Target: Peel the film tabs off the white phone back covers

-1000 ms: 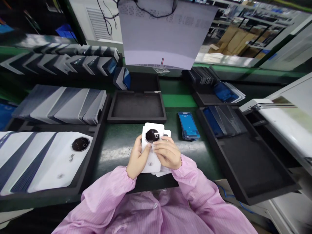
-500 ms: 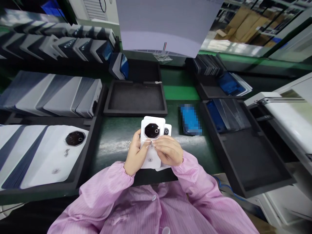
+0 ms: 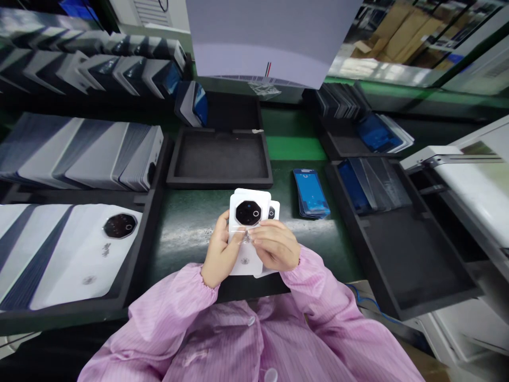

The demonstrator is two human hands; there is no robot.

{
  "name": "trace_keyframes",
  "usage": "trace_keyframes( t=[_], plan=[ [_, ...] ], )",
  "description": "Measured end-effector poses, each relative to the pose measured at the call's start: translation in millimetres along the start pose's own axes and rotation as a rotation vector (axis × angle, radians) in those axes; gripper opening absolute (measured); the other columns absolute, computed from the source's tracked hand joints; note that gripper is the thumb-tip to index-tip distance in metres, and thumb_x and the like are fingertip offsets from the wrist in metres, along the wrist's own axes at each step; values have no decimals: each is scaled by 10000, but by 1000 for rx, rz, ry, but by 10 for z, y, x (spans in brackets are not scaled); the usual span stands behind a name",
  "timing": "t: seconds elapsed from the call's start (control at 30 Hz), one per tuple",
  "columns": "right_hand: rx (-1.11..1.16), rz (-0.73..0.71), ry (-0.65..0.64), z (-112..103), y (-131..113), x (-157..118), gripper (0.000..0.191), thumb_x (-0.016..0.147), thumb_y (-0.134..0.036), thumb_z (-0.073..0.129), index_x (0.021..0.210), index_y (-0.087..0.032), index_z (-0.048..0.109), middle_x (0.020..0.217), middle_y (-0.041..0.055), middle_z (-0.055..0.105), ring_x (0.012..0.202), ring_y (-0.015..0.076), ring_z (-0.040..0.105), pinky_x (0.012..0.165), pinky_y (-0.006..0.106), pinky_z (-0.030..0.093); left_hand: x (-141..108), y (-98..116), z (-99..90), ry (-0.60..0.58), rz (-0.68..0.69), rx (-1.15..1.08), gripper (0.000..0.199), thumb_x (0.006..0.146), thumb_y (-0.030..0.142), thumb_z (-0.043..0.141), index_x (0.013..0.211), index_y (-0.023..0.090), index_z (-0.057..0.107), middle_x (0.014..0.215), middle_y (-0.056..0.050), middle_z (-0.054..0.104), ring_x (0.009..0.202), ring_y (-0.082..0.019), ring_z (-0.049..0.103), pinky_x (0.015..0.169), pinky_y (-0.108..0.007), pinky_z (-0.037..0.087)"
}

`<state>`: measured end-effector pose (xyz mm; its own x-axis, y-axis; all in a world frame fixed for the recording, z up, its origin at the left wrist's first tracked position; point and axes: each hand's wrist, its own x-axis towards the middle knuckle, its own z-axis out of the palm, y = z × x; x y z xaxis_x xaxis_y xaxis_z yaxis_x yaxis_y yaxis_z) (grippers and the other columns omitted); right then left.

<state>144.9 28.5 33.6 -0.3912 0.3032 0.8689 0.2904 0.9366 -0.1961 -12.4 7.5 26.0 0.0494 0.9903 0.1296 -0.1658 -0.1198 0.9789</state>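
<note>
Fingertip work: looks like fiddly close-up stuff on the white panel (image 3: 247, 258), over the worktop (image 3: 183, 215); I'd guess the next move calls for a steady hold, light touch
Left hand (image 3: 220, 250): curled round the panel's left edge, thumb on its face
Right hand (image 3: 277, 246): fingertips bunched mid-panel, can't tell if they've pinched anything
Panel looks: smooth, flat, rounded corners, glossy black octagon (image 3: 248, 213)
Blue stack (image 3: 312, 192): thin shiny rectangles, off right

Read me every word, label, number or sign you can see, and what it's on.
No words or numbers are legible.
Held panel: faint emblem, too small.
Left panel: dark script and round emblem, too blurred.
Blue stack: pale marks, too small to read.
</note>
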Motion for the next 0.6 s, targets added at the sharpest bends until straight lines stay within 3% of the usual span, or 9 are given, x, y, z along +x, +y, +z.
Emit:
trace_keyframes(
  t=[0.37, 0.6],
  plan=[
    [-42, 27, 4, -6, -9, 22, 251, 748, 0, 606, 959, -128, 564, 856, 102, 702, 905, 183, 682, 856, 385, 548, -14, -28, -8, -5, -26, -7, 365, 929, 299, 557, 1260, 200, 439, 1193, -47, 587, 1074, -149, 577, 924, -250, 452],
    [-131, 85, 47, 8, -13, 35, 280, 756, -21, 610, 976, -180, 542, 841, 50, 694, 929, 199, 681, 873, 395, 537, -19, -19, 17, -24, -106, -92, 390, 921, 309, 563, 1265, 205, 411, 1184, -69, 599, 1020, -176, 613, 838, -268, 500]
  ],
)
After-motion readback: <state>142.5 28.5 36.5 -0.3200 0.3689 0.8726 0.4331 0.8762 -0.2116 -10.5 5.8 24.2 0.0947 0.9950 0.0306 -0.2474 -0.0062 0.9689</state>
